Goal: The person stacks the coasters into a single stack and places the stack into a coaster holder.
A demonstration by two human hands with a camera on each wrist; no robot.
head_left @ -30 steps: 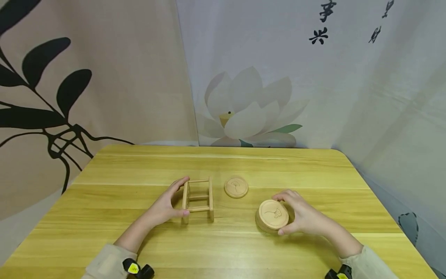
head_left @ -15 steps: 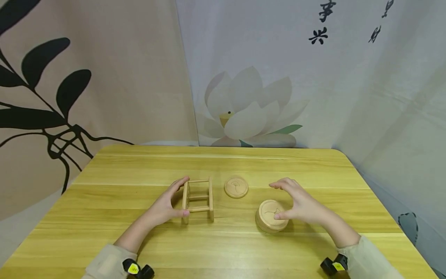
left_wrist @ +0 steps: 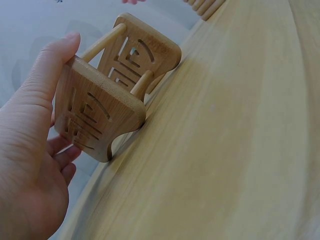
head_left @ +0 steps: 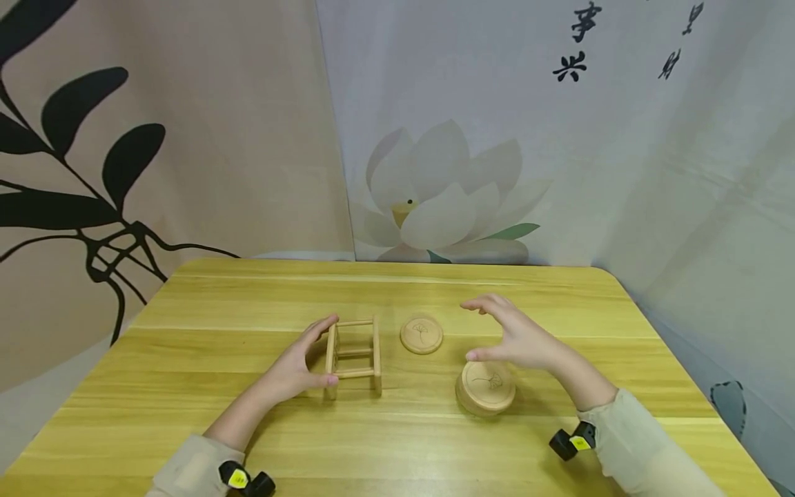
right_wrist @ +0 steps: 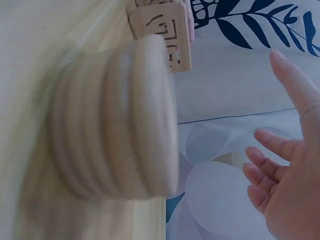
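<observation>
Since half a second ago, the right hand [head_left: 518,342] has travelled forward and leftward, so its thumb now shows over the rear edge of the pale, round wooden stack [head_left: 486,392] with a leaf engraved on top; the left hand [head_left: 286,369] and the small, open-framed wooden rack [head_left: 355,352] have kept their places. Thumb and fingers of the left hand grip the rack by its left panel, and it stands on the yellowish wood-grain surface [head_left: 373,442]. Nothing is held by the right hand: its thumb and fingers are spread, and the right wrist view shows them apart from the stack. That view is blurred, so the layers are hard to count. Between rack and stack, a little farther back, a thin, round wooden disc [head_left: 421,335] with a leaf design lies flat. For a clean reach, I would carry the right thumb high enough to miss the stack's top, keep the left grip light but steady so the rack does not slide, and take any disc by opposite edges rather than pressing its face
</observation>
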